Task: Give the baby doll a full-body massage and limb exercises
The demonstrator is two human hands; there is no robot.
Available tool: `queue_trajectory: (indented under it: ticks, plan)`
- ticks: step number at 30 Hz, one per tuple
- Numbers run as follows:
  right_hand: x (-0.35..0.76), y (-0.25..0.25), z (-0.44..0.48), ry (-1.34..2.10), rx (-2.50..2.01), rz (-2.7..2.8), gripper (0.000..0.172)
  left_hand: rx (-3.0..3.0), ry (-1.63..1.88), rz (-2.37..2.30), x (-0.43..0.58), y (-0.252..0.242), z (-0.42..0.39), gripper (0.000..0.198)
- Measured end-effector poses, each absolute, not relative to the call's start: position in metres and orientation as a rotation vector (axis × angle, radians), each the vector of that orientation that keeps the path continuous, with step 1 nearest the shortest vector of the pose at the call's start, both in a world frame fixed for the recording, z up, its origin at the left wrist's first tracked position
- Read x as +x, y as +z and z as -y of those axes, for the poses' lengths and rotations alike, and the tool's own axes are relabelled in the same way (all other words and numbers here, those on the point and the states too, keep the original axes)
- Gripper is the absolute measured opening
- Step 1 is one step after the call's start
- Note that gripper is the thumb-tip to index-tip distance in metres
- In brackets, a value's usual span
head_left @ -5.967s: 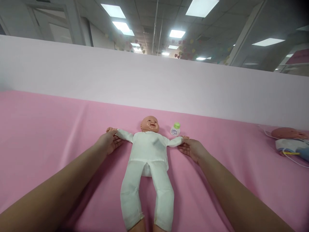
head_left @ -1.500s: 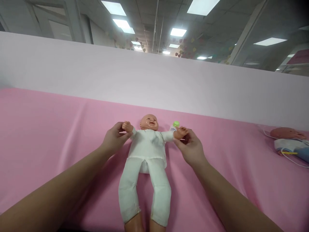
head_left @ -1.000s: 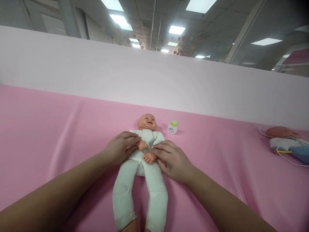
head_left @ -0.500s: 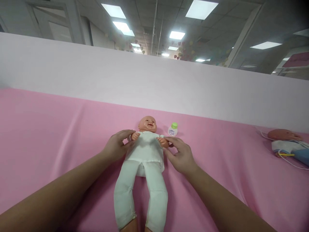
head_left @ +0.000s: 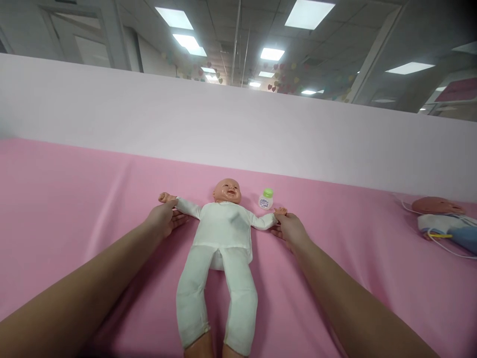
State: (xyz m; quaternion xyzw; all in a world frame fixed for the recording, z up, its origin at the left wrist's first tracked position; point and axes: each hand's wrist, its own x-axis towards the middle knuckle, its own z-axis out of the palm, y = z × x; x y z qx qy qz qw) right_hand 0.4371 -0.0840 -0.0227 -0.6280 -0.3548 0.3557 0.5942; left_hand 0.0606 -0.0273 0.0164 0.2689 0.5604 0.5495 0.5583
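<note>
A baby doll (head_left: 223, 226) in a white top and white trousers lies on its back in the middle of the head view, its feet towards me. Both its arms are stretched out sideways. My left hand (head_left: 164, 218) is closed round the doll's arm at the wrist on the left, thumb on top and fingers beneath. On the other side my right hand (head_left: 291, 229) grips the doll's other wrist in the same way. Just beyond that wrist, beside the doll's head, stands or lies a small clear bottle (head_left: 266, 200) with a green cap and a printed label.
A pink sheet (head_left: 112, 199) with some creases covers the surface. Along its far edge runs a low white wall (head_left: 238, 124). At the far right lies a second doll (head_left: 439, 219) in white and blue, with a thin white tube and a yellow piece on it.
My hands have moved apart, drawing the doll's arms from over its chest out to both sides. The doll's body and the bottle have stayed in place.
</note>
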Motion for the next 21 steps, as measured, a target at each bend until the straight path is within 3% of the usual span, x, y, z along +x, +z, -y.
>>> queue_trajectory:
  ticks: [3,8,14,21]
  plan:
    - [0.433,-0.015,0.087,1.015,-1.418,0.718,0.038,0.649,1.293,-1.271,0.063,0.019,0.031,0.023]
    - [0.413,0.000,0.104,0.687,-1.273,0.950,0.057,0.949,1.362,-1.216,0.067,0.026,0.046,0.028]
    - [0.379,0.005,0.127,0.360,-1.254,1.544,0.040,1.945,1.271,-1.243,0.077,0.032,0.077,0.026]
    - [0.362,0.003,0.132,-0.049,-1.212,1.971,0.036,2.824,1.035,-0.993,0.079,0.022,0.078,0.035]
